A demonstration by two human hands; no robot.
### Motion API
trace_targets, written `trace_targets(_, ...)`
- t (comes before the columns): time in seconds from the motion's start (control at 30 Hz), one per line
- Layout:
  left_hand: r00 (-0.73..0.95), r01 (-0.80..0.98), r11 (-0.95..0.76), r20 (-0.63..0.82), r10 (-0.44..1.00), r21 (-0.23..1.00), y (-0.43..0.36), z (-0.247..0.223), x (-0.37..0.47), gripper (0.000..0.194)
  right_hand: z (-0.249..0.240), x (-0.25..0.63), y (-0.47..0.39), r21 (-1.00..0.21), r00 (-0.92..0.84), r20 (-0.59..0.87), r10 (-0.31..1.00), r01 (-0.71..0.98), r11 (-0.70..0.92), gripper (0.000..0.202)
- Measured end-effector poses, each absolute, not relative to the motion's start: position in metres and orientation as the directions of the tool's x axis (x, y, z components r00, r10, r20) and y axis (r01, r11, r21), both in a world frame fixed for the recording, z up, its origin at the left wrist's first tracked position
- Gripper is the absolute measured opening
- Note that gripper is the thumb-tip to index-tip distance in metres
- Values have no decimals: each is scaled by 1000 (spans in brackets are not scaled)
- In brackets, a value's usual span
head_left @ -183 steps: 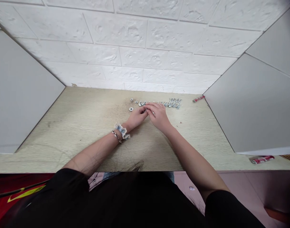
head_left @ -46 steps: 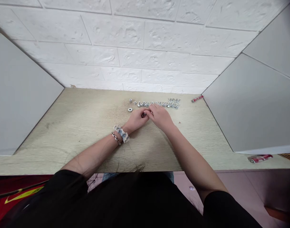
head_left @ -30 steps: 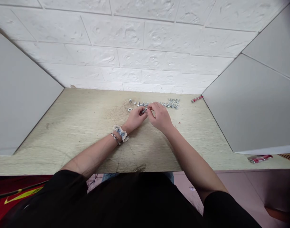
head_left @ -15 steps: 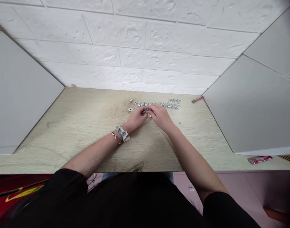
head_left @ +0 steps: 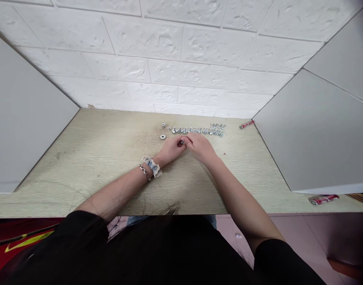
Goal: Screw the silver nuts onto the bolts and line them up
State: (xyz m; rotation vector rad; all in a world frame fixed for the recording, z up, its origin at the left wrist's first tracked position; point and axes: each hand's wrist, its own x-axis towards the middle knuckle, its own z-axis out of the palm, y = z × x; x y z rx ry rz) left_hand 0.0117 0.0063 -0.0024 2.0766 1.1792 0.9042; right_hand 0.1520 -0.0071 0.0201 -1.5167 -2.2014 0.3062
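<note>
My left hand is closed around a small metal piece, mostly hidden by the fingers. Against it, my right hand is closed, its thumb and fingertips pressed at the same piece. Just beyond my hands runs a row of several silver bolts standing on their heads or washers. A loose washer lies flat to the left of my hands. Behind it are a small nut and another metal fitting. Several more screws lie behind the row's right end.
The wooden table meets a white brick wall at the back. Grey panels stand at left and right. Red batteries lie at the right back and right front.
My right hand's fingers have closed in over the metal piece, which shows less now. Both hands have dropped slightly towards me, uncovering more of the bolt row.
</note>
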Motion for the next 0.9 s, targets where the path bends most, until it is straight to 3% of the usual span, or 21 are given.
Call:
trace_targets(0.2, 352, 475, -399, 247, 903, 784, 5, 1, 11, 21, 27, 151, -13, -516, -176, 146, 973, 826, 227, 54)
trace_targets(0.37, 267, 456, -309, 204, 942, 835, 11, 1, 8, 30, 23, 149, -14, -574, -137, 341, 930, 753, 321, 23)
trace_targets(0.47, 249, 451, -298, 202, 947, 841, 13, 0, 7, 32, 18, 150, -11, -549, -254, 398, 882, 704, 451, 26)
trace_targets(0.73, 283, 524, -350, 230, 931, 777, 7, 3, 10, 40, 17, 154, -6, -551, -306, 356, 883, 694, 463, 18)
trace_targets(0.9, 348, 492, -418, 267, 899, 764, 4, 4, 10, 29, 19, 150, -10, -546, -266, 266, 927, 750, 372, 17)
